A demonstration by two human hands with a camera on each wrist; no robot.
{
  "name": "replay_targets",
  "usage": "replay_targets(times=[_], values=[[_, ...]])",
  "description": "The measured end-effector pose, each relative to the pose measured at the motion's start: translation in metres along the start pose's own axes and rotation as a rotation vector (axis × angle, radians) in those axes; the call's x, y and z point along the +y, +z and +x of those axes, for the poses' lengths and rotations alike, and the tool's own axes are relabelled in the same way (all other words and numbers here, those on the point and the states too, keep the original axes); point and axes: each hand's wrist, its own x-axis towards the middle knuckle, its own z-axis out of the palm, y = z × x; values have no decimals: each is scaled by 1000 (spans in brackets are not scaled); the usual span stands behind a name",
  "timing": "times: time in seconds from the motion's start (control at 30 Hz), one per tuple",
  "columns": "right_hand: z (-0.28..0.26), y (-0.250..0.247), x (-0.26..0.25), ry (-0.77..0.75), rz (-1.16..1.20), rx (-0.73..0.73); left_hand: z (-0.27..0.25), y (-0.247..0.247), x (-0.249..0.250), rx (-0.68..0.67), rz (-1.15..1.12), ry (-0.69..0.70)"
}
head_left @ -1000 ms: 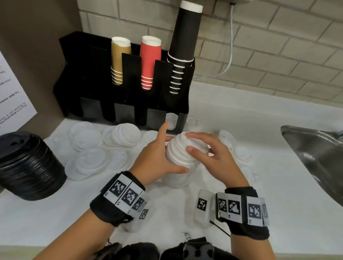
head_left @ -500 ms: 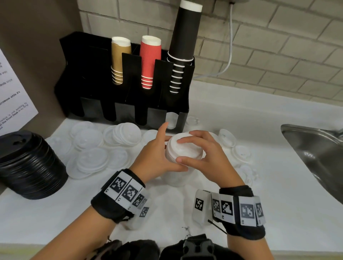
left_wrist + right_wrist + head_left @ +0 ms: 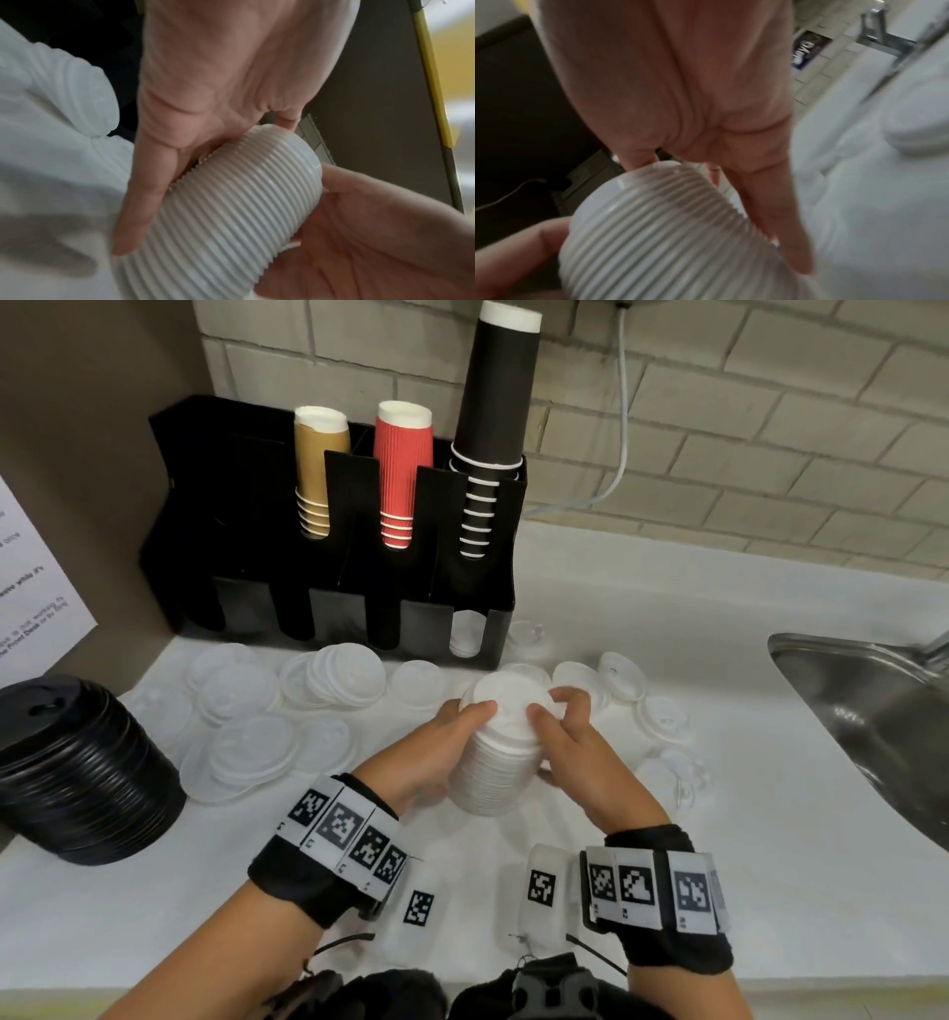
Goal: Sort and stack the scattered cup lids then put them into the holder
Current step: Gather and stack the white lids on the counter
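A tall stack of white cup lids stands at the middle of the white counter, held between both hands. My left hand grips its left side with the thumb on the top lid. My right hand grips the right side, thumb also on top. In the left wrist view the ribbed lid stack lies against the left hand's fingers. The right wrist view has the same lid stack under the right hand's fingers. The black holder stands behind, against the wall.
Loose clear and white lids lie scattered left of the stack, and more lids lie to its right. A stack of black lids sits at far left. Brown, red and black cups fill the holder. A steel sink is at right.
The loose top lids have been pressed down into an even stack. Both thumbs have moved onto the top lid, and the fingers have closed along the stack's sides.
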Motion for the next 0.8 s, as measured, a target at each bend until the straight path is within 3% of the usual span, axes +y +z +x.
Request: replay_targets(times=[0.07, 0.17, 0.53, 0.8], values=[[-1, 3, 2, 200, 147, -46, 1, -1, -3, -12, -19, -78], [-1, 1, 4, 305, 194, -93, 0, 0, -3, -15, -25, -116], [7, 7, -1, 376, 182, -78, -2, -4, 1, 10, -76, -128], [7, 8, 0, 369, 378, -126, -8, -3, 2, -1, -103, -96]])
